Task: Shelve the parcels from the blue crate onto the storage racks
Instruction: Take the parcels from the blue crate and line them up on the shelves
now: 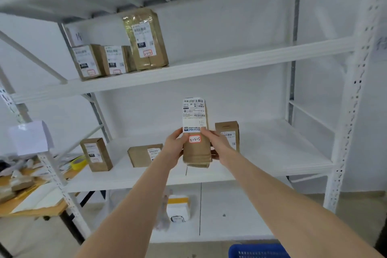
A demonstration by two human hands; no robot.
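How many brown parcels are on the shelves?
6. Upper shelf: left parcel, middle parcel, tall parcel. Middle shelf: upright parcel, flat parcel, right parcel. Held parcel may hide more.

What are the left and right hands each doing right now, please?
Left hand: grips the left side of the brown parcel.
Right hand: grips the same parcel's right side.

Your arms extend forward; left hand (pixel 174 145) and right hand (pixel 219 144) (thumbs toward you) grip the parcel (pixel 196 152) between them.

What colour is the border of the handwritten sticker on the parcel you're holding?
Red, around the white sticker; the head view shows it.
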